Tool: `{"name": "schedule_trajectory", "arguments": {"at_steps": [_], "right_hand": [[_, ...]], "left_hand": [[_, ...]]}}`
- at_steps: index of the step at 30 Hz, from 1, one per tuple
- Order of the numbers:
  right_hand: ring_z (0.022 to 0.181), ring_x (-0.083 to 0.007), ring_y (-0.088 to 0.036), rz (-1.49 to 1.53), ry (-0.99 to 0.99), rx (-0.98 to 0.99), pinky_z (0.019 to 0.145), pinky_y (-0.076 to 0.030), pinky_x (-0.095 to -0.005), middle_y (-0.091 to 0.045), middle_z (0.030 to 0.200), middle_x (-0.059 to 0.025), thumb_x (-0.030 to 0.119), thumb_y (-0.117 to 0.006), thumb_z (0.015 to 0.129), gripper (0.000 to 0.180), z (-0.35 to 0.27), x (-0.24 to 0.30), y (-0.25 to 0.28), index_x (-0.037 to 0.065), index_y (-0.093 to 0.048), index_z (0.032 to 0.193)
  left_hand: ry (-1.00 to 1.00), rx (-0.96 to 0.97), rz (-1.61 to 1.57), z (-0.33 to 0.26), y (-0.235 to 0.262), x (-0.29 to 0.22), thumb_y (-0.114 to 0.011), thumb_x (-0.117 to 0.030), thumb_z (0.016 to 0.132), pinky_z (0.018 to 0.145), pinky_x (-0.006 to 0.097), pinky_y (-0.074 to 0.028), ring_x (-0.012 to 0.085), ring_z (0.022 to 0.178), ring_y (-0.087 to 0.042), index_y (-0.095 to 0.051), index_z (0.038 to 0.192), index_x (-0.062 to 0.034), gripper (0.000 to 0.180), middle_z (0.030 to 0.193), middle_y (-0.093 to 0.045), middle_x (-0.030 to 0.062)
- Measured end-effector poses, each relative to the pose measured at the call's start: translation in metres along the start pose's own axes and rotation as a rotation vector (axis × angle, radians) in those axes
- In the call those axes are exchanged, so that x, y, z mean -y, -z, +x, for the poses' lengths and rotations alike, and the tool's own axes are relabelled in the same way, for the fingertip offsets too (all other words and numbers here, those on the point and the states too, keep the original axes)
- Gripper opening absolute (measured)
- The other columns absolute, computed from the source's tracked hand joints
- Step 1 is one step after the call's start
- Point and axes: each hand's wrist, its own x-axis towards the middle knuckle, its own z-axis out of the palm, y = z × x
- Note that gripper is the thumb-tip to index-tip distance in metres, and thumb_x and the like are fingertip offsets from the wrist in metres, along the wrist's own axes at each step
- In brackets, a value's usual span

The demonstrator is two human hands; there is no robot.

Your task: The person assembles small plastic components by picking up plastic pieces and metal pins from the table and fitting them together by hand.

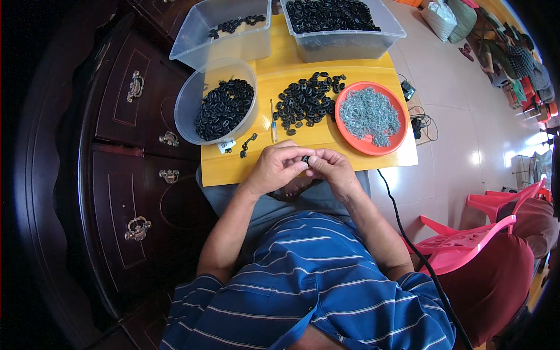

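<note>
My left hand [275, 168] and my right hand [335, 170] meet over the near edge of the yellow table [227, 169]. Both pinch one small black plastic piece [305, 159] between thumbs and fingertips; the fingers partly cover it. Just beyond lies a loose pile of black oval parts [306, 102] with holes in them. A thin screwdriver [274, 129] with a bluish clear handle rests left of that pile. Farther left, near my left hand, a few black pieces [244, 153] lie joined or close together.
An orange dish [401, 131] full of small silvery metal pieces [368, 114] stands at the right. A round clear tub [182, 111] of black parts is at the left. Two clear bins [233, 49] [350, 46] stand behind. Dark drawers flank the left; pink chairs [466, 242] and a seated person are at right.
</note>
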Motion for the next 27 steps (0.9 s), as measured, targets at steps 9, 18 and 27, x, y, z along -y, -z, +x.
{"name": "schedule_trajectory", "arguments": {"at_steps": [9, 18, 27], "right_hand": [[0.076, -0.0090, -0.063, 0.175, -0.059, -0.058, 0.072, -0.051, -0.0237, -0.069, 0.089, -0.0021, 0.021, -0.061, 0.101, 0.016, 0.002, 0.004, -0.009, 0.006, -0.067, 0.102], [0.075, -0.0085, -0.061, 0.311, -0.075, -0.079, 0.072, -0.051, -0.0243, -0.065, 0.083, 0.0007, 0.020, -0.062, 0.099, 0.013, 0.003, 0.005, -0.011, 0.009, -0.065, 0.095], [0.085, -0.0115, -0.067, 0.300, -0.102, 0.022, 0.081, -0.055, -0.0295, -0.070, 0.093, -0.0014, 0.021, -0.059, 0.100, 0.014, 0.003, 0.002, 0.000, 0.009, -0.066, 0.104]], "left_hand": [[-0.060, -0.227, 0.383, 0.011, -0.018, -0.032, -0.080, -0.010, 0.075, 0.072, 0.038, -0.054, 0.0269, 0.082, -0.065, -0.068, 0.111, -0.0047, 0.038, 0.093, -0.063, 0.0107], [-0.139, -0.241, 0.500, 0.010, -0.022, -0.020, -0.076, -0.007, 0.074, 0.078, 0.040, -0.054, 0.0317, 0.089, -0.066, -0.069, 0.105, -0.0042, 0.032, 0.097, -0.066, 0.0116], [-0.115, -0.204, 0.368, 0.011, -0.019, -0.012, -0.075, -0.008, 0.077, 0.077, 0.040, -0.054, 0.0310, 0.090, -0.066, -0.069, 0.104, -0.0044, 0.028, 0.096, -0.067, 0.0103]]}}
